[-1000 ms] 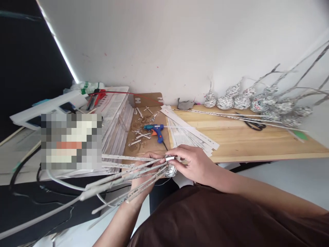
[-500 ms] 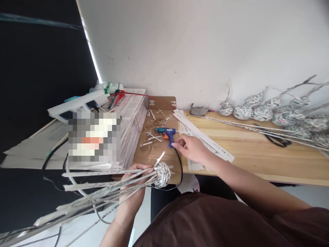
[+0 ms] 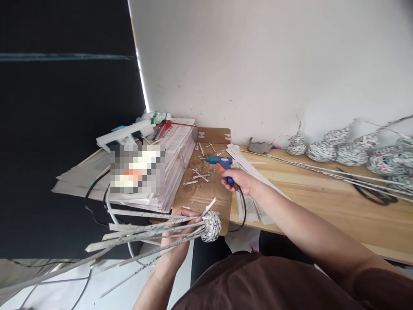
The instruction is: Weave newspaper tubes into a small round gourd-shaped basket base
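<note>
My left hand (image 3: 180,221) is closed around a small woven newspaper ball (image 3: 211,227) where its long rolled paper strips (image 3: 145,227) gather. The strips fan out to the left, and one short end sticks up at the ball's top. My right hand (image 3: 237,180) is wrapped round the handle of a blue glue gun (image 3: 221,162) with an orange trigger. Its nozzle points left over the cardboard (image 3: 209,196), and a black cord (image 3: 244,211) hangs from the handle.
Paper scraps (image 3: 200,176) litter the cardboard. Left of it stands a tall newspaper stack (image 3: 174,168) with a power strip (image 3: 125,137) and a red cutter (image 3: 163,129) on top. Woven paper gourds (image 3: 322,150), paper rods (image 3: 309,168) and black scissors (image 3: 371,193) lie on the wooden table (image 3: 309,202).
My right hand has closed on the glue gun's handle; before, its fingers were beside it. My left hand still holds the woven ball. The view has turned somewhat to the left.
</note>
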Demonstrator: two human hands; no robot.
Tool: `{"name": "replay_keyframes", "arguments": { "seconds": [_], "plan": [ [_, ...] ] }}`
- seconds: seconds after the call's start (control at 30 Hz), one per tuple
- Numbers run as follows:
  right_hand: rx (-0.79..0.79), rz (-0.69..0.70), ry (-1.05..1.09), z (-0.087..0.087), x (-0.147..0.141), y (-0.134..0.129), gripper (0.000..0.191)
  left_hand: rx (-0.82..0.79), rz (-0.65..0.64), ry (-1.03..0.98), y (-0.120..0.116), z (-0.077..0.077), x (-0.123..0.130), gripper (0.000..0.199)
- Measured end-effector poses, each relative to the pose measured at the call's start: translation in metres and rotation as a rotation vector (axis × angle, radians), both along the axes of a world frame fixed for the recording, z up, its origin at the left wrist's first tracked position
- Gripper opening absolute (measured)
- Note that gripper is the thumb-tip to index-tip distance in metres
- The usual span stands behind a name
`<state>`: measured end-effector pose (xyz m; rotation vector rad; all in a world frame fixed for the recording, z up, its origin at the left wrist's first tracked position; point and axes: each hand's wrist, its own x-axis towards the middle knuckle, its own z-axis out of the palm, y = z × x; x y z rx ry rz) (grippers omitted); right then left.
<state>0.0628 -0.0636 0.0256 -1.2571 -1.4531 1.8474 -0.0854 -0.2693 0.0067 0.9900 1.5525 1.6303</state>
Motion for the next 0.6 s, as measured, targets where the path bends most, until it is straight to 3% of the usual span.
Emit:
{"name": "replay_keyframes", "arguments": {
  "seconds": [0.13, 0.4, 0.6],
  "plan": [
    [-0.082, 0.129, 0.157, 0.014, 0.016, -0.012, 0.019, -0.003, 0.008, 0.032, 0.007, 0.002, 0.009, 0.02],
    [-0.2, 0.245, 0.418, 0.022, 0.079, -0.023, 0.038, 0.031, 0.082, 0.029, 0.027, -0.007, 0.026, 0.021],
    [-0.111, 0.175, 0.517, 0.021, 0.121, -0.032, 0.038, 0.052, 0.176, 0.105, 0.056, 0.004, 0.044, 0.02]
  ]
}}
